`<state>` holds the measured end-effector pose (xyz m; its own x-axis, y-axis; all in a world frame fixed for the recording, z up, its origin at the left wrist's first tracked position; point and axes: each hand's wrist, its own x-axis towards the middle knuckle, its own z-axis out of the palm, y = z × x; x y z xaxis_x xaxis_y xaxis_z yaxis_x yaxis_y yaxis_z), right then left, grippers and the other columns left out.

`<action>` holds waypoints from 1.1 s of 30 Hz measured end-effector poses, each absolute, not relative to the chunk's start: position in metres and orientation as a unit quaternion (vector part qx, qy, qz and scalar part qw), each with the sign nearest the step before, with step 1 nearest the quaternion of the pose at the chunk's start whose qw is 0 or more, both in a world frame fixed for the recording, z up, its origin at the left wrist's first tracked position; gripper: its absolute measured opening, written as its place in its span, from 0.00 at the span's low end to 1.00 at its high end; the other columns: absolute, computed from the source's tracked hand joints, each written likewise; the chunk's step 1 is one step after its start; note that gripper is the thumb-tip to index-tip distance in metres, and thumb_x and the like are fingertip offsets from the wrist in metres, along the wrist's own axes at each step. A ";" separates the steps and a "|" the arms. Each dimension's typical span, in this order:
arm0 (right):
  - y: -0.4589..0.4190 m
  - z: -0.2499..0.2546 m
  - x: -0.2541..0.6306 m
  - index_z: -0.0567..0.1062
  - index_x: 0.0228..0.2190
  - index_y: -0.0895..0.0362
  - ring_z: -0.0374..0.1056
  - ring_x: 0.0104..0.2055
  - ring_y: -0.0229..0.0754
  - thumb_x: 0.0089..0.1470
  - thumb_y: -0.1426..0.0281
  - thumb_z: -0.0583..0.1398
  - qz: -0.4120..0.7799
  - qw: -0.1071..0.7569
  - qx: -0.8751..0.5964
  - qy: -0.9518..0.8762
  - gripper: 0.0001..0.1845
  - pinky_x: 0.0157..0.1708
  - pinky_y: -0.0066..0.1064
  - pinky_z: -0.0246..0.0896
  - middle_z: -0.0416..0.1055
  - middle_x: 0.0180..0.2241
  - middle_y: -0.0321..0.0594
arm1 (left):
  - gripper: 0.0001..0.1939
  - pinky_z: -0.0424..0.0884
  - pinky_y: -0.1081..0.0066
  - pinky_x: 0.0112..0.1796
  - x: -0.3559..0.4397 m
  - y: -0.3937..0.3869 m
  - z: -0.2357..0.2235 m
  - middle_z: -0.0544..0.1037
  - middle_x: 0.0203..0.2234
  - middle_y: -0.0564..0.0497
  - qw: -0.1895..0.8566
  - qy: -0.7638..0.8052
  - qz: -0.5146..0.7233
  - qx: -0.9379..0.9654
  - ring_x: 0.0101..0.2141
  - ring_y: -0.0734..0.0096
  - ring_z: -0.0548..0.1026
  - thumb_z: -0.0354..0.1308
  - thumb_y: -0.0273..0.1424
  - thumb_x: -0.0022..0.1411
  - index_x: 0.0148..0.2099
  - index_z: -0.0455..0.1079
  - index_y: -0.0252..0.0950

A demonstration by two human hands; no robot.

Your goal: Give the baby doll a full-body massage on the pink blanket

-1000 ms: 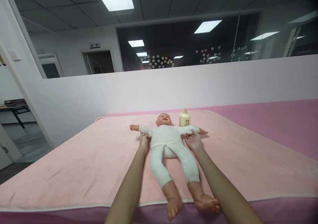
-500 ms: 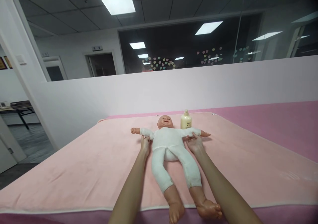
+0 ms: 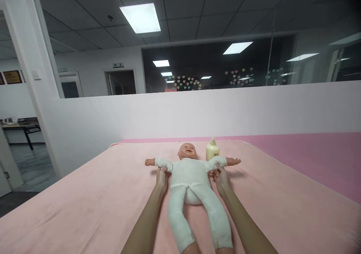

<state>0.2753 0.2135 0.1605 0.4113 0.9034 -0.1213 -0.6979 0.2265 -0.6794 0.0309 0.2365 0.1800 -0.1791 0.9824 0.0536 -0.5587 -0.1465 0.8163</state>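
The left grip (image 3: 161,179) has its fingertips against the underside of one white sleeve (image 3: 164,164) near the shoulder; whether they are closed around it cannot be told. The right grip (image 3: 222,178) is half curled, palm partly upward, its thumb reaching onto the other sleeve (image 3: 214,163) and its bent fingers just below; how firmly it holds, if at all, cannot be told either.

The doll (image 3: 190,174) lies on its back between the two grips, its torso close beside both, head pointing away from the person and feet toward them. Its arms spread straight out sideways, so that each of its small hands sits beyond a grip. Its legs run down between the person's forearms and are cut off by the lower edge of the view.

Just behind the sleeve at the right grip, near the doll's head, a pale yellow bottle (image 3: 212,151) stands upright, its lower part hidden. Everything rests on a peach-pink blanket (image 3: 118,194) over a darker pink worktop (image 3: 299,160). Farther off rise a white wall (image 3: 225,115) and a dark window (image 3: 208,58) dotted with heart shapes.
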 end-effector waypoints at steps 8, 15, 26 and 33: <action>0.210 0.163 0.268 0.67 0.28 0.55 0.62 0.17 0.32 0.38 0.59 0.67 0.470 0.767 -0.375 -0.225 0.19 0.16 0.23 0.57 0.66 0.17 0.28 | 0.13 0.70 0.73 0.28 0.032 0.237 0.182 0.72 0.24 0.56 0.559 0.345 0.694 0.296 0.22 0.76 0.71 0.54 0.20 0.46 0.35 0.58 0.38; 0.215 0.156 0.274 0.67 0.28 0.56 0.64 0.18 0.33 0.41 0.60 0.66 0.482 0.765 -0.371 -0.212 0.17 0.17 0.23 0.59 0.68 0.18 0.30 | 0.15 0.71 0.72 0.30 0.032 0.237 0.181 0.73 0.26 0.54 0.559 0.348 0.694 0.291 0.26 0.73 0.73 0.53 0.19 0.47 0.37 0.59 0.38; 0.218 0.152 0.276 0.69 0.29 0.57 0.64 0.19 0.32 0.41 0.60 0.67 0.478 0.759 -0.392 -0.206 0.18 0.17 0.23 0.60 0.68 0.19 0.31 | 0.15 0.70 0.73 0.30 0.033 0.229 0.182 0.71 0.24 0.55 0.560 0.341 0.691 0.305 0.25 0.74 0.72 0.52 0.21 0.46 0.39 0.59 0.38; 0.219 0.152 0.277 0.69 0.29 0.57 0.64 0.19 0.33 0.41 0.59 0.67 0.483 0.755 -0.391 -0.212 0.19 0.17 0.23 0.61 0.67 0.18 0.31 | 0.16 0.69 0.73 0.31 0.033 0.231 0.182 0.72 0.26 0.55 0.562 0.344 0.689 0.301 0.26 0.75 0.72 0.53 0.21 0.46 0.40 0.60 0.38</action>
